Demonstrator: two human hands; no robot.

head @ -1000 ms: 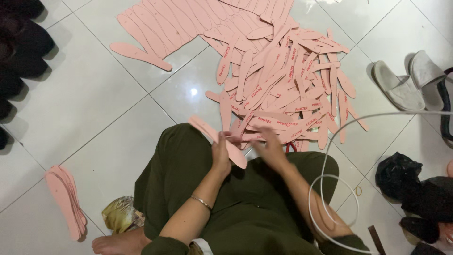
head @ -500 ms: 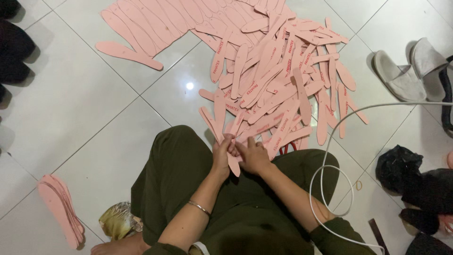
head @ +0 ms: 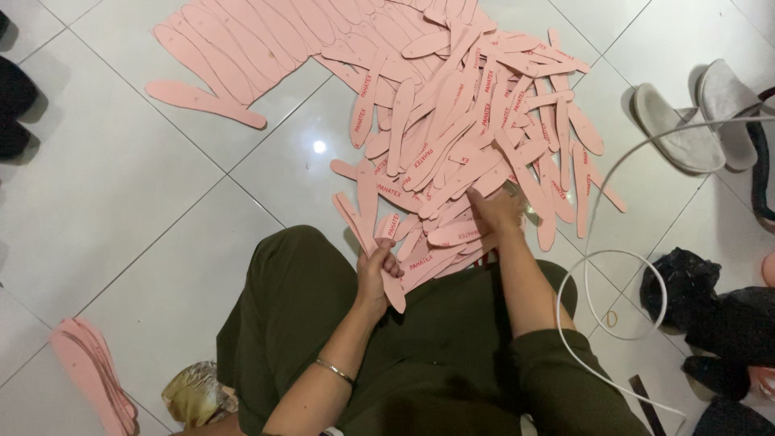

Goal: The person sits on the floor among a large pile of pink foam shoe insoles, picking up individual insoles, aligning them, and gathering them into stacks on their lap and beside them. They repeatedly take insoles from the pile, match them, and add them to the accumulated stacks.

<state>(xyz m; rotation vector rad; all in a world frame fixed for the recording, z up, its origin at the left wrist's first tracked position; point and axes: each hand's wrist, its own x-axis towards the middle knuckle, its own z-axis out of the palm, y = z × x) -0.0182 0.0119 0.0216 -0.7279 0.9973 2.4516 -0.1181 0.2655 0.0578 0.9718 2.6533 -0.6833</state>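
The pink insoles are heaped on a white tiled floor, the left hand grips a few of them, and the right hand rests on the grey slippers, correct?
Not quite. In the head view the right hand reaches into the heap of pink insoles, not the grey slippers. The left hand does grip a few insoles, on the white tiled floor.

- A pair of grey slippers (head: pixel 694 121) lies on the floor (head: pixel 121 202) near its right edge, side by side and touching.
- A white cable (head: pixel 613 266) loops across the white tiles at my right, running off the right edge.
- A heap of dark cloth (head: pixel 710 311) sits near the lower right corner, just beside the cable loop.
- A small stack of pink soles (head: pixel 89 383) lies well apart from everything, near the lower left corner.
- A crumpled yellowish plastic bag (head: pixel 194 396) rests by my olive-green trousers (head: pixel 299 307), at the bottom edge.
- Dark shoes (head: pixel 14 101) line the left edge.
- A thin bracelet (head: pixel 333 371) circles my wrist.
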